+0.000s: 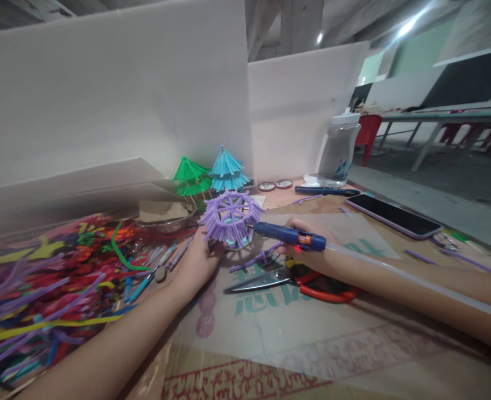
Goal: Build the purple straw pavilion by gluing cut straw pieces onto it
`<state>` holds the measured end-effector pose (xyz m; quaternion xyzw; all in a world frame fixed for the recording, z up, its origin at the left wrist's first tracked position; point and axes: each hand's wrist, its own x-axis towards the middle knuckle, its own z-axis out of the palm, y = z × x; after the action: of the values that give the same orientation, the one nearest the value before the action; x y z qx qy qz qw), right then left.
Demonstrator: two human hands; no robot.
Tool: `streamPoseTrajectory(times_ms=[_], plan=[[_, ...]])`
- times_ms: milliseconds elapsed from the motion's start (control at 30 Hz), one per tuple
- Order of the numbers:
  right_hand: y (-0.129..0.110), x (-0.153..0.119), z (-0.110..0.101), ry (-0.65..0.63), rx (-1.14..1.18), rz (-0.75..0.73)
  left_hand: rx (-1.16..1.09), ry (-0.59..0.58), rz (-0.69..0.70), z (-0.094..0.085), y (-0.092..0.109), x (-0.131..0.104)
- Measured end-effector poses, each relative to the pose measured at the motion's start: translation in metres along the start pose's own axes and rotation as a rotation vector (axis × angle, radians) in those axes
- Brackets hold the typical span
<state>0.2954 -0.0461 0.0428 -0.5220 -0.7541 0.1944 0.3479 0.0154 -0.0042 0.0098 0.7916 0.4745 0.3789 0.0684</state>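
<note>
My left hand (206,253) grips a small purple pavilion model (231,214) from its left side, its fingers partly hidden behind the fringe of pipe-cleaner pieces. The model's top is an open ring with spokes. In my right hand (306,236) is a dark blue glue gun (291,235), with a small red light glowing on it and a pale glue stick (366,261) trailing out behind. The nozzle points left and meets or nearly meets the model's right edge. Below it lie orange-handled scissors (287,278) and purple pipe-cleaner pieces (256,258).
A heap of colourful pipe cleaners (40,294) covers the left side. Behind stand green (192,176) and blue (227,169) pavilion models, against white boards (115,94). A water bottle (339,150), a dark blue pen-like tool (326,191) and a phone (395,215) sit at the right.
</note>
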Motion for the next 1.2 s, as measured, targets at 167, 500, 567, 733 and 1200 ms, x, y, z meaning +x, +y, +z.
streamPoseTrajectory(times_ms=[167,500,567,733,1200], plan=[[-0.0003,-0.0003,0.0002,0.010,-0.041,0.003,0.005,0.003,-0.012,-0.0001,-0.0013,0.0000],[0.0010,-0.0001,0.0005,0.078,0.000,-0.072,0.015,-0.002,-0.008,-0.0011,0.0032,0.0007],[0.0012,-0.0002,0.0005,0.069,0.006,-0.066,0.013,-0.001,-0.015,-0.0007,0.0022,0.0004],[0.0002,-0.0009,-0.0010,0.056,0.017,-0.070,0.018,-0.007,-0.007,-0.0004,0.0000,0.0003],[0.0045,0.0017,0.0030,0.063,-0.065,-0.045,0.111,-0.017,-0.064,-0.0010,-0.0020,-0.0011]])
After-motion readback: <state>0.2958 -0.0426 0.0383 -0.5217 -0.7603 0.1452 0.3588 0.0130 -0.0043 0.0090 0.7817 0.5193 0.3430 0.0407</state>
